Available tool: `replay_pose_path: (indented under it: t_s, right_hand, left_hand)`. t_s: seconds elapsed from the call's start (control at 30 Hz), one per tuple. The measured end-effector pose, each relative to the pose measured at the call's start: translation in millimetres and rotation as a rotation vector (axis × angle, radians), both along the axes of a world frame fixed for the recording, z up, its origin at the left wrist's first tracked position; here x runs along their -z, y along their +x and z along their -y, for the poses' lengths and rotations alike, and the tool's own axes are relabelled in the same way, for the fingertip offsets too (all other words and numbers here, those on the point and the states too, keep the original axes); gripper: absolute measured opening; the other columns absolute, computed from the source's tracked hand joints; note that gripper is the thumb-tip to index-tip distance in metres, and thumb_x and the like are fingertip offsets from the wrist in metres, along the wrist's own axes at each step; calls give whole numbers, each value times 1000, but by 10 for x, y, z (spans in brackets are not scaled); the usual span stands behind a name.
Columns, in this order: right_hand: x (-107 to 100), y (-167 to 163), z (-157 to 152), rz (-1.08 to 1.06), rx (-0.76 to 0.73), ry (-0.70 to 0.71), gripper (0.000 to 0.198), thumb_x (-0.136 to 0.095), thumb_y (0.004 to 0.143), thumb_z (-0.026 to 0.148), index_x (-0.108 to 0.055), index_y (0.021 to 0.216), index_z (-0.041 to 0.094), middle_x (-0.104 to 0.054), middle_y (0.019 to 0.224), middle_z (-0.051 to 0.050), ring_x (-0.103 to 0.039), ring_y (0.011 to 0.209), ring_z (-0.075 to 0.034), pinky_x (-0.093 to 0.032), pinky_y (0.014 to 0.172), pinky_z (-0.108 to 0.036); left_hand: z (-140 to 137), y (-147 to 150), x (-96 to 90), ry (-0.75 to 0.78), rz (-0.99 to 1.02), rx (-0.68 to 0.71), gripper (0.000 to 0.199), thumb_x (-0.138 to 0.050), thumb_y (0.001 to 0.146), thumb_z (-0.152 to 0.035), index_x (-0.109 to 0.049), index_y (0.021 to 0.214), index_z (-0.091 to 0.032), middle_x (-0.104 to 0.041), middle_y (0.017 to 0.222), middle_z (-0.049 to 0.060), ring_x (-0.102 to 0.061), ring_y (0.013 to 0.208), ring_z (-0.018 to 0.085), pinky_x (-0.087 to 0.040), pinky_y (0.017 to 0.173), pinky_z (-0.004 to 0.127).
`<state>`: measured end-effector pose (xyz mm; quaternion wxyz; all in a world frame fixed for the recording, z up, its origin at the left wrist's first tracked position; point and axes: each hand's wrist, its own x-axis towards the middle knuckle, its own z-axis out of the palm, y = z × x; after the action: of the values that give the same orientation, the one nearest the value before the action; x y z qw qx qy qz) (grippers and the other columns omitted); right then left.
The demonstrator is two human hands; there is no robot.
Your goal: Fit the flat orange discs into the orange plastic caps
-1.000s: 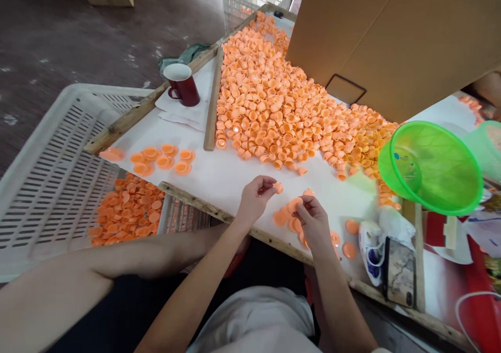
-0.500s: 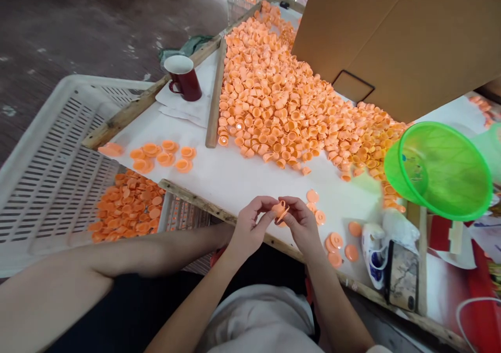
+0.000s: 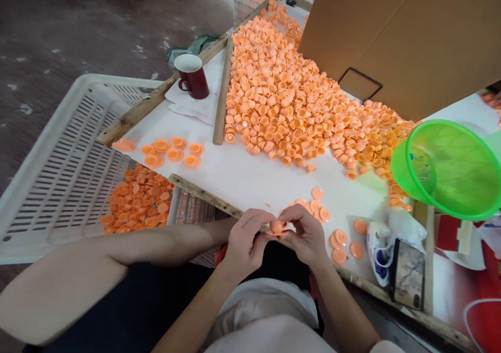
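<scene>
crate: white slatted crate [image 3: 58,160] at left, a shallow layer of finished orange pieces [image 3: 136,207] in it; mostly bare.
discs: a few orange discs [image 3: 172,152] on the table [image 3: 250,178], more by the right hand.
hands: left hand [image 3: 245,240] and right hand [image 3: 307,235] pinch one cap [image 3: 277,226] between fingertips, at the table's near edge.
pile: big heap of caps [image 3: 289,107] left, so I judge the work is early.
surface: white top, wooden rails, red mug [image 3: 192,76], green bowl [image 3: 450,167], phone [image 3: 409,274].
room: dark floor, cardboard box [image 3: 410,39].

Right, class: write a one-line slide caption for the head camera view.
Left hand and right hand pinch one orange cap together at the table edge, near a heap of caps.
</scene>
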<state>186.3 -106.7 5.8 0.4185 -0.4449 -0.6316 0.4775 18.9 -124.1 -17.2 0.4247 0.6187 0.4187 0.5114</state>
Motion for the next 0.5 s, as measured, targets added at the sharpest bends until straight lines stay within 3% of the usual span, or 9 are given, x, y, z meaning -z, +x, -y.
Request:
replay_pose_path:
  t_s: [0.1,0.2,0.37,0.5]
  right_hand:
    - [-36,-22,12,-11,-26,0,21,-71,75,29,-61,93,26,-57,85,-2,-56,78,-17,-47,69,-30]
    - [-22,-50,21,42,-35,11,33,-71,74,31,-58,104,28,-57,90,-2,-56,81,-18,-48,73,-31]
    - [88,-154,67,294,45,200,24,-60,83,32,-57,106,28,-58,93,-4,-55,86,-19,-47,79,-35]
    - [64,-230,-13,285,19,124,27,-56,86,33,-53,112,27,-58,97,-5,-57,91,-20,-48,78,-35]
  left_hand:
    - [30,-25,-48,-10,17,-15,17,-52,84,-23,-59,100,-24,-62,95,7,-58,89,21,-47,79,32]
    - [46,-10,-66,-127,145,-27,16,-54,83,-25,-59,98,-23,-62,91,5,-59,83,19,-48,74,30]
    - [83,105,-35,-291,361,-114,15,-53,84,-25,-58,97,-21,-63,87,2,-60,79,17,-49,71,27]
    - [50,101,79,-328,299,-152,18,-55,83,-26,-58,100,-22,-63,93,3,-60,86,18,-49,78,29]
